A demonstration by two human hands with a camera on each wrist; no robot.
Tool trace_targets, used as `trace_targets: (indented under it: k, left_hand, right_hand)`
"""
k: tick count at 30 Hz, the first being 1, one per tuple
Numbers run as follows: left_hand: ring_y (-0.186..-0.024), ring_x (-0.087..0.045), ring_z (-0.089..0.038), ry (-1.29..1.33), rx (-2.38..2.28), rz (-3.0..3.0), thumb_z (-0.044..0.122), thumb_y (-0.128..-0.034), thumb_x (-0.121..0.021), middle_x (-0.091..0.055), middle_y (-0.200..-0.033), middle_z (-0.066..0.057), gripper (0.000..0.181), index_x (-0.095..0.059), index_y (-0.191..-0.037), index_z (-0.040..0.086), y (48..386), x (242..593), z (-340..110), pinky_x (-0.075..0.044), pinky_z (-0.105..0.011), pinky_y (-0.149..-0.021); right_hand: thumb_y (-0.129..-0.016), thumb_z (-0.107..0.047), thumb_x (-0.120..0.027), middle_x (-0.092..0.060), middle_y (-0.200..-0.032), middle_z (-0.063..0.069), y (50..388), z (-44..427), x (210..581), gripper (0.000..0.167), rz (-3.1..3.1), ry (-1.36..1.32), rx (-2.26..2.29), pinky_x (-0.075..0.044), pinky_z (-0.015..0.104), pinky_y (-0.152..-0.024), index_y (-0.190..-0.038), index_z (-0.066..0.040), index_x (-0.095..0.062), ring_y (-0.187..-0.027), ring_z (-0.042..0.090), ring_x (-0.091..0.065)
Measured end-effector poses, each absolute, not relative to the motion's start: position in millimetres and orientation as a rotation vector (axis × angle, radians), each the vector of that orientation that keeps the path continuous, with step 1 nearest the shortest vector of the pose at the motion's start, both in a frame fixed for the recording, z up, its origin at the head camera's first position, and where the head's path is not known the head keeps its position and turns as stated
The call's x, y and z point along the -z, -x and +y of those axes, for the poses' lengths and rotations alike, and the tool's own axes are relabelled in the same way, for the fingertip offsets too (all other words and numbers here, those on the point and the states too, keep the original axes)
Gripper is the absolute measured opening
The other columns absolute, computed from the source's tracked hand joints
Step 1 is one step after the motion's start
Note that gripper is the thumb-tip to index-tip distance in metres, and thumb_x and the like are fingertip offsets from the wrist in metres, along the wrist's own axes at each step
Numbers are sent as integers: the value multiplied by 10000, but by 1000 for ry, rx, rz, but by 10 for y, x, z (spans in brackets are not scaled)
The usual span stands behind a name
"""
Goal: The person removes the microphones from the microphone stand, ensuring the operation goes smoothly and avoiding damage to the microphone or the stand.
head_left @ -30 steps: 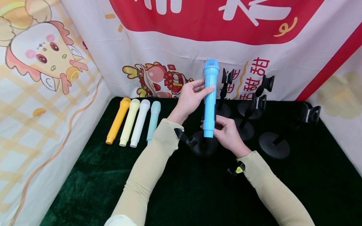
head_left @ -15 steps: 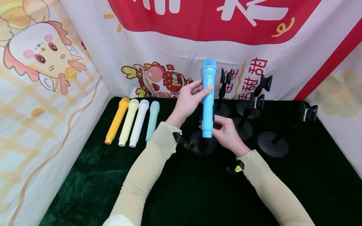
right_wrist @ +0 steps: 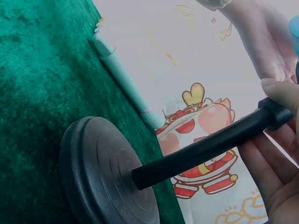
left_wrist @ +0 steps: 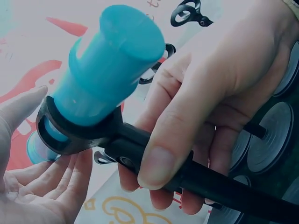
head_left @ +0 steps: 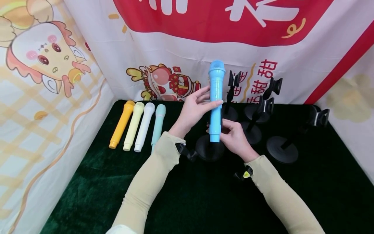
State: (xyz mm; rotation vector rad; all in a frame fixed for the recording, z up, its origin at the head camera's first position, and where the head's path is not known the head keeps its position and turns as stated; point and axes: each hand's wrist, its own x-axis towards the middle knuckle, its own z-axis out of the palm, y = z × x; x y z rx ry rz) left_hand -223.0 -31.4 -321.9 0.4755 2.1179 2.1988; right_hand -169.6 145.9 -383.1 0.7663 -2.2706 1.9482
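Observation:
A blue microphone [head_left: 216,86] stands upright in the head view, seated in the black clip [left_wrist: 77,135] of a microphone stand. My left hand [head_left: 191,112] holds its middle, thumb across the front and fingers behind. Lower down, my right hand [head_left: 236,138] grips the neck of the stand just below the clip; the left wrist view shows its thumb along the black joint. In the right wrist view, the stand's pole [right_wrist: 201,151] runs down to a round base [right_wrist: 107,175]. The microphone hides part of the clip in the head view.
Orange [head_left: 122,125], pale yellow [head_left: 133,126], white [head_left: 144,127] and mint [head_left: 158,123] microphones lie in a row at left. Several black stands with bare clips, one nearest the right edge [head_left: 282,149], stand at right on the green cloth [head_left: 187,201]. A printed curtain [head_left: 175,52] hangs behind.
My left hand has slid a little down the blue microphone, its thumb now lower on the handle. The right hand keeps its grip on the stand, almost still.

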Motion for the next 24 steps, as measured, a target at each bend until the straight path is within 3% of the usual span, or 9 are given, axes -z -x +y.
trace_targets:
  k: [11,18,24]
  left_hand:
    - [-1083,-677,-184,-531,-2171,2119,213,-911,-804,-691,-1239,-28,619,-552,-1472,143,2106,3340,-364,-528,-327,-963]
    - [-1078,-680,-190,-568,-2209,2136,180,-929,-782,-698,-1218,-43,583,-557,-1462,113,2074,3395,-345,-530,-316,-958]
    - [-1076,-684,-195,-570,-2239,2137,156,-935,-773,-696,-1215,-74,572,-553,-1456,72,2072,3377,-315,-532,-311,-956]
  right_hand:
    - [-955,26,-693,-684,-1161,251,1840,1509,4078,287,-2260,-766,-1944,-559,348,-918,-1238,70,-680,-1030,235,-705]
    - [-951,50,-686,-666,-1184,288,1845,1499,4112,309,-2181,-789,-2010,-566,369,-907,-1258,76,-667,-1034,302,-706]
    - [-950,43,-690,-671,-1173,284,1842,1491,4112,304,-2160,-790,-2010,-567,380,-905,-1250,82,-667,-1022,285,-711]
